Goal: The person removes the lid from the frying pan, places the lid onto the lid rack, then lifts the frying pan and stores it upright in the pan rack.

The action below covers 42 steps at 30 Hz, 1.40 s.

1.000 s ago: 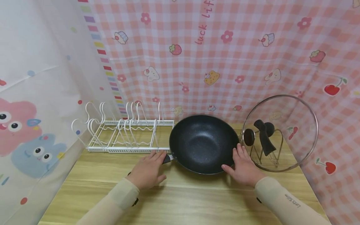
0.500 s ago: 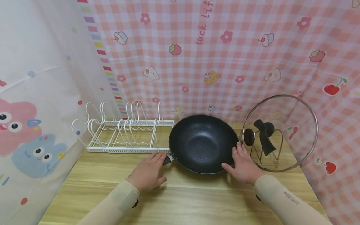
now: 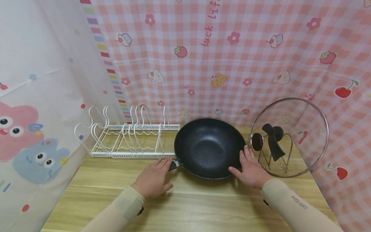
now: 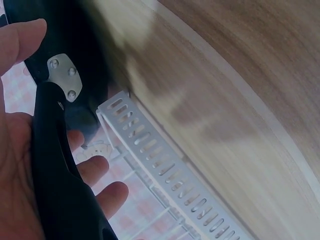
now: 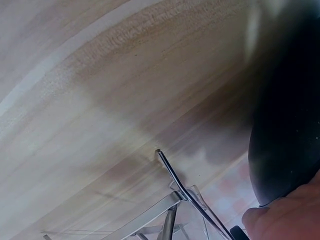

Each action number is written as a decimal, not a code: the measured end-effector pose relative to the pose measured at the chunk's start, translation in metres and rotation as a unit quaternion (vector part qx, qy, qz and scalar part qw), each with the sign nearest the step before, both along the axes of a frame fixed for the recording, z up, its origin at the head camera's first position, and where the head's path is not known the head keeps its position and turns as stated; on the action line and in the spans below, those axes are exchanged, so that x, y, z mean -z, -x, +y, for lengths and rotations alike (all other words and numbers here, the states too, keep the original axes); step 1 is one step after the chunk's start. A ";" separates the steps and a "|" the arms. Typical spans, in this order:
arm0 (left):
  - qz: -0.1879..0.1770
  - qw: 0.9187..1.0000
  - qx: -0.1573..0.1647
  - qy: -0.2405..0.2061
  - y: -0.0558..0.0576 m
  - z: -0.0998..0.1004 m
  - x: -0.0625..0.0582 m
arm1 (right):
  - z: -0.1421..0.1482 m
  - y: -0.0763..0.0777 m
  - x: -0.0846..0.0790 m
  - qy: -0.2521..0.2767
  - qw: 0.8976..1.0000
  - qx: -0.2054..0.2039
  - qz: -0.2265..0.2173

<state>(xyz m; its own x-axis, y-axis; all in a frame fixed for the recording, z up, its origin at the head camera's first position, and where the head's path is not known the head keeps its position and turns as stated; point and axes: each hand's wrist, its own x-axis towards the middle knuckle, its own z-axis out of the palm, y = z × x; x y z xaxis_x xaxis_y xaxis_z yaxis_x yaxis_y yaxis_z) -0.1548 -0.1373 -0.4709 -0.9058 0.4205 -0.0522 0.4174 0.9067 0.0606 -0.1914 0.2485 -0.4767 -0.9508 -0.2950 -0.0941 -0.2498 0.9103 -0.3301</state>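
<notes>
A black wok (image 3: 208, 151) stands on the wooden tabletop in the head view, its dark inside facing up and its handle pointing to the front left. My left hand (image 3: 152, 178) lies over that handle (image 3: 173, 165), fingers extended. In the left wrist view, the handle (image 4: 55, 165) crosses my palm; fingertips (image 4: 112, 197) show loosely past its far side, and the thumb is held apart near the metal bracket (image 4: 65, 77). At the wok's right side, my right hand (image 3: 250, 170) touches the rim with straight fingers and spread thumb. The right wrist view shows only part of that hand (image 5: 290, 215).
To the left, a white wire rack (image 3: 139, 155) with several upright hoops stands close beside the wok. A glass lid (image 3: 327, 135) leans upright in a small metal stand (image 3: 290, 149) right of my right hand. Pink checked cloth (image 3: 203, 80) hangs behind.
</notes>
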 end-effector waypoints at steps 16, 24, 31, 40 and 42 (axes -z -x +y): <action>0.016 1.000 0.001 -0.011 0.002 0.002 0.000 | 0.001 0.010 0.006 0.011 1.000 -0.002 -0.009; -0.022 0.999 0.018 -0.016 0.004 -0.001 -0.005 | -0.004 0.012 0.005 -0.010 1.000 -0.002 0.024; -0.069 0.996 0.043 -0.031 0.008 -0.016 -0.014 | -0.020 -0.003 0.010 -0.004 0.999 -0.030 0.032; -0.070 0.994 0.058 -0.056 0.008 -0.022 -0.006 | -0.023 -0.003 0.009 -0.006 0.999 -0.023 0.026; -0.073 0.994 0.059 -0.062 0.007 -0.021 -0.005 | -0.022 -0.003 0.009 -0.006 0.999 -0.024 0.024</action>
<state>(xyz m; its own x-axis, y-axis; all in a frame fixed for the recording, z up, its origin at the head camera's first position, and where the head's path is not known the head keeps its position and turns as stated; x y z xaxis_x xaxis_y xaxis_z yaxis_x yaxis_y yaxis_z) -0.1620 -0.1585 -0.4655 -0.8369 0.5341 -0.1198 0.4985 0.8340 0.2363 -0.1887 0.2263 -0.4858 -0.9392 -0.3391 -0.0533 -0.3080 0.9010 -0.3053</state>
